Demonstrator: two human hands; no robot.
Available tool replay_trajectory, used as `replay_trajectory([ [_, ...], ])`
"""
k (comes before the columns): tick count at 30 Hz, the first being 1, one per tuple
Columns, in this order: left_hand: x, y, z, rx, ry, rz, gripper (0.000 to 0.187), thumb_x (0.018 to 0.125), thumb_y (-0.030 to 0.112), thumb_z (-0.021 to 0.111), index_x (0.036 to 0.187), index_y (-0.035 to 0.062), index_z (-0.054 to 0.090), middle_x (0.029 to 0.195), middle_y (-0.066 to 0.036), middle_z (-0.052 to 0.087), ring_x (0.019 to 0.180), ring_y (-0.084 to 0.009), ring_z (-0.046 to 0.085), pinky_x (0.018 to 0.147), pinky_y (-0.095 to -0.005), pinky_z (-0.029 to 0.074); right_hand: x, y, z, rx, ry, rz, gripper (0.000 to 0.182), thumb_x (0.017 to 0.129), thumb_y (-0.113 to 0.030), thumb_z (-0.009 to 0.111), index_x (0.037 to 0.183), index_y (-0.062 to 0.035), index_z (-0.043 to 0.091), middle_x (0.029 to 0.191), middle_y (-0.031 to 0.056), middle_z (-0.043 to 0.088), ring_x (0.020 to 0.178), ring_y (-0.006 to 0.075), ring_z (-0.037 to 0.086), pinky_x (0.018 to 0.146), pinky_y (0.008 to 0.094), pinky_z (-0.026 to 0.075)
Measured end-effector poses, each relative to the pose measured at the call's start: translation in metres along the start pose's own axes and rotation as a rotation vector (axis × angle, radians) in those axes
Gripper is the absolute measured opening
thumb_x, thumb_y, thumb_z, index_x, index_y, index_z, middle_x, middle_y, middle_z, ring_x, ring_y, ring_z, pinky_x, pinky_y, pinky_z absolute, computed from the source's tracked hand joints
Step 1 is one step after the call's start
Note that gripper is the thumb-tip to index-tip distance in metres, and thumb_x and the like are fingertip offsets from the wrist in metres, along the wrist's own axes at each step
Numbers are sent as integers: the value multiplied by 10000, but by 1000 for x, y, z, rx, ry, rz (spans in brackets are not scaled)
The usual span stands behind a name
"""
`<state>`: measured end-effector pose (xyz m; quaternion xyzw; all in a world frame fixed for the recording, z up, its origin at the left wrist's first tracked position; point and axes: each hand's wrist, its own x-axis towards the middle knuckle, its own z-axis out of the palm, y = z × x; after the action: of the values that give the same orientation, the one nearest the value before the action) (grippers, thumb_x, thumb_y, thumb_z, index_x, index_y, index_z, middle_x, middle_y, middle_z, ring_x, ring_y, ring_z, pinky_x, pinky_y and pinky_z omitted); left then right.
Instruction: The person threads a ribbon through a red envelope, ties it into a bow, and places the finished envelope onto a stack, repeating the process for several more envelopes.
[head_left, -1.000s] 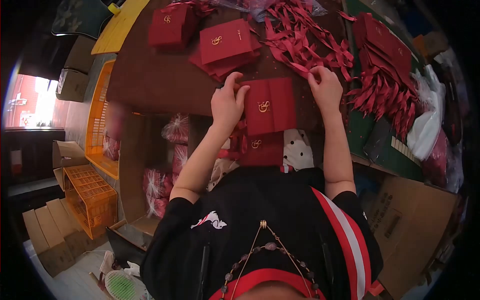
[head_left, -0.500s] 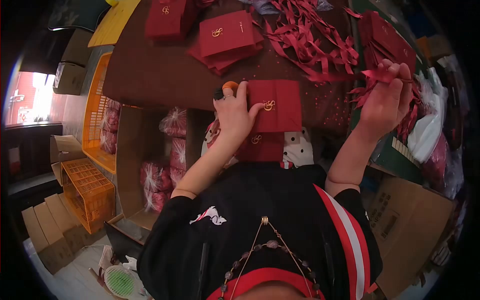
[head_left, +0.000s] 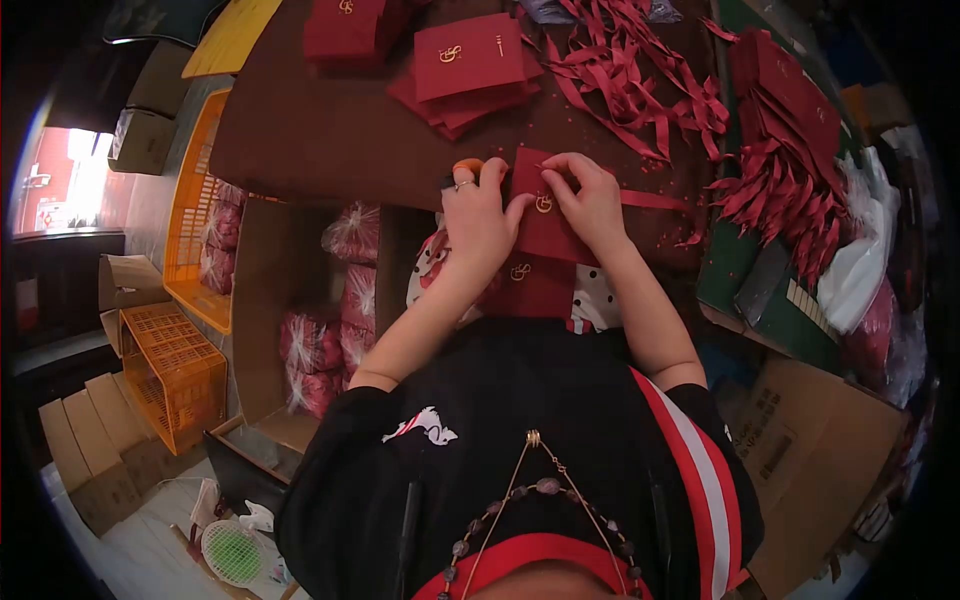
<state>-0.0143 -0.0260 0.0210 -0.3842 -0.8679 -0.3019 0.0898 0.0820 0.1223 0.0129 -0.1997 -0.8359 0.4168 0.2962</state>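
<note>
A dark red, gold-printed pouch [head_left: 540, 228] lies in front of me at the table's near edge. My left hand [head_left: 478, 215] is at its left side, fingers apart, the thumb touching the pouch's edge. One finger of that hand wears an orange cover [head_left: 467, 165]. Over the pouch's upper part, my right hand [head_left: 592, 205] pinches thumb and forefinger together. A red ribbon [head_left: 655, 200] trails from behind this hand to the right; its pinched end is mostly hidden by the fingers. Another red pouch [head_left: 530, 285] lies nearer my body, partly under the first.
Stacked red pouches [head_left: 470, 62] lie on the brown table [head_left: 300, 150], beside a heap of loose ribbons [head_left: 640, 80]. At right, ribboned pouches [head_left: 785, 105] rest on a green surface. A carton [head_left: 270, 310] with bagged red items and an orange crate [head_left: 180, 385] stand at left.
My right hand has come left from the ribboned pile to the pouch, bringing a ribbon. My left hand stays at the pouch's left side; the pouch's right part is now covered or folded.
</note>
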Motion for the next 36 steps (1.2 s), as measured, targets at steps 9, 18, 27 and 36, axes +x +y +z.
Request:
replay_trajectory([
  [9, -9, -11, 10, -156, -129, -23, 471, 771, 361, 851, 1110, 81, 680, 969, -89, 657, 891, -310, 640, 785, -431, 503, -1, 4, 6, -69, -3, -76, 119, 892, -169, 720, 948, -65, 712, 902, 78, 688, 855, 295, 678, 730, 398, 525],
  [18, 5, -9, 6, -345, -272, -209, 510, 774, 273, 840, 1197, 38, 678, 1038, -149, 699, 960, -321, 673, 869, -397, 527, -4, 5, 8, -140, 4, -73, 103, 878, -167, 723, 929, -79, 707, 907, 61, 670, 873, 292, 659, 768, 412, 506],
  [27, 5, -4, 7, -486, -272, -206, 489, 776, 220, 819, 1197, 10, 682, 1024, -174, 694, 969, -318, 669, 871, -400, 522, -3, -3, 12, -378, 1, -352, 115, 864, -71, 670, 976, -58, 647, 952, 102, 612, 911, 302, 598, 808, 414, 495],
  [36, 2, -5, 13, -552, -266, -116, 410, 819, 87, 722, 1212, -12, 660, 1003, -174, 660, 949, -342, 647, 863, -406, 512, 2, -2, 2, -259, -89, -215, 81, 838, -88, 705, 916, -94, 681, 948, 85, 598, 915, 298, 580, 815, 414, 495],
])
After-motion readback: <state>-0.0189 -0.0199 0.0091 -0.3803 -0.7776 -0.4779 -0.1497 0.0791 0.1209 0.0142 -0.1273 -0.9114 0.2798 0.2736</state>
